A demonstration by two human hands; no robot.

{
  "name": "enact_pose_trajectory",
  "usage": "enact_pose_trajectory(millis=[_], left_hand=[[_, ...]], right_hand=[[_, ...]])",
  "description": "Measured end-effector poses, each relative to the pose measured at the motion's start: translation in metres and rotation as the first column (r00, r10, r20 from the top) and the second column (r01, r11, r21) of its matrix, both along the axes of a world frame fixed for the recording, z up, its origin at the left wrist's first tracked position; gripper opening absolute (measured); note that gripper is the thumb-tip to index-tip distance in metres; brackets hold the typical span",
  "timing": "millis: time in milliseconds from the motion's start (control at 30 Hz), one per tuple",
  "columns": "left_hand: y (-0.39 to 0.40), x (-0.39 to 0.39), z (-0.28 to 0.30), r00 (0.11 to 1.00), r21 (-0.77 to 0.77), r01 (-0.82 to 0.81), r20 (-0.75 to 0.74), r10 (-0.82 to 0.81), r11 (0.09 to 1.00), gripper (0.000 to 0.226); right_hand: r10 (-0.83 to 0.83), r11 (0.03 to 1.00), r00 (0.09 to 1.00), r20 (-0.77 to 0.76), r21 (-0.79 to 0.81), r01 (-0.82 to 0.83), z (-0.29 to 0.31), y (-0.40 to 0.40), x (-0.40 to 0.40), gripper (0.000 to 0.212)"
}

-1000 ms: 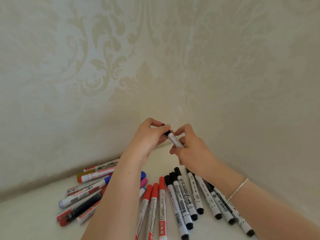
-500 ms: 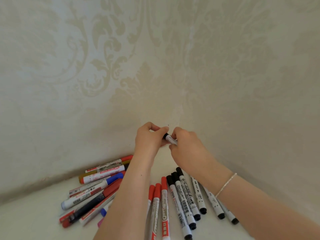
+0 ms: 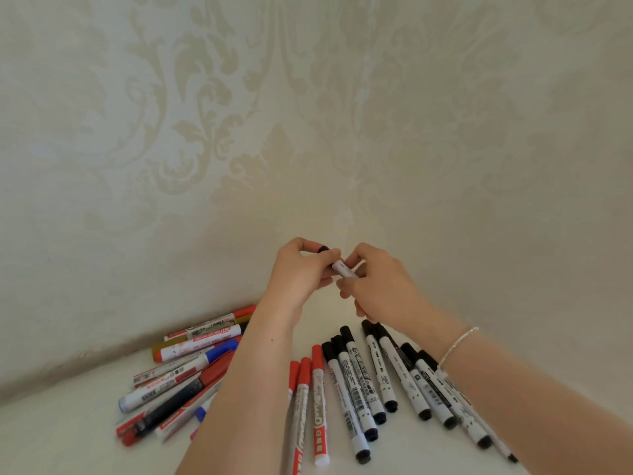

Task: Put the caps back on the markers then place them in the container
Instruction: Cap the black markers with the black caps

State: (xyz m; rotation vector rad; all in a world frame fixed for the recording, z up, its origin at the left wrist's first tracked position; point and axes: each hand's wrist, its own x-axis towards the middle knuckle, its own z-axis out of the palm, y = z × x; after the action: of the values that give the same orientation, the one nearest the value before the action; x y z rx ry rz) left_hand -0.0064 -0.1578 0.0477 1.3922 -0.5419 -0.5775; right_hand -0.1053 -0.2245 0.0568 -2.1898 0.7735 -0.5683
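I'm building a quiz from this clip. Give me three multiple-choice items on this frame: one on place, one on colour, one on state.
1. Where is the held marker?
A. on the table
B. between both hands, above the table
C. in a container

2. What colour is the cap at the left hand?
A. black
B. blue
C. red

3. What is the right hand doing?
A. lying flat
B. gripping the marker's barrel
C. lifting a red marker

Key: 1 B, both hands pinch it in the air; 2 A, a black tip shows at the fingers; 3 B, its fingers close on the white barrel.
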Motion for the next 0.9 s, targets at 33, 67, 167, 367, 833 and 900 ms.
enact_pose_trajectory(millis=[33, 67, 167, 367, 833, 900], left_hand=[[0.003, -0.002, 0.004, 1.0, -0.008, 0.017, 0.002, -0.017, 1.0, 0.021], [0.005, -0.003, 0.008, 1.0, -0.018, 0.029, 0.006, -0.029, 0.999, 0.021], [0.015, -0.007, 0.023, 0.995, -0.015, 0.02, 0.094, -0.018, 1.0, 0.021], [0.041, -0.015, 0.047, 0.885, 0.105, -0.053, 0.466, -0.002, 0.993, 0.009], [0.05, -0.083, -0.069, 0.516, 0.683, -0.114, 0.661, -0.545, 0.721, 0.039], [0.051, -0.085, -0.076, 0.461, 0.709, -0.186, 0.675, -0.576, 0.681, 0.046]], right_hand=[[0.009, 1.0, 1.0, 0.02, 0.03, -0.01, 0.003, 0.001, -0.005, 0.01], [0.013, 0.999, 0.999, 0.039, 0.043, -0.015, 0.005, 0.003, -0.009, 0.01], [-0.015, 0.997, 0.997, 0.072, 0.073, 0.009, 0.015, 0.005, -0.023, 0.014], [-0.135, 0.981, 0.986, -0.096, 0.126, 0.147, 0.017, -0.009, -0.063, 0.042], [-0.532, 0.72, 0.715, -0.453, -0.686, 0.102, -0.062, 0.0, -0.133, 0.026], [-0.53, 0.766, 0.71, -0.463, -0.621, 0.166, -0.068, -0.001, -0.134, 0.029]])
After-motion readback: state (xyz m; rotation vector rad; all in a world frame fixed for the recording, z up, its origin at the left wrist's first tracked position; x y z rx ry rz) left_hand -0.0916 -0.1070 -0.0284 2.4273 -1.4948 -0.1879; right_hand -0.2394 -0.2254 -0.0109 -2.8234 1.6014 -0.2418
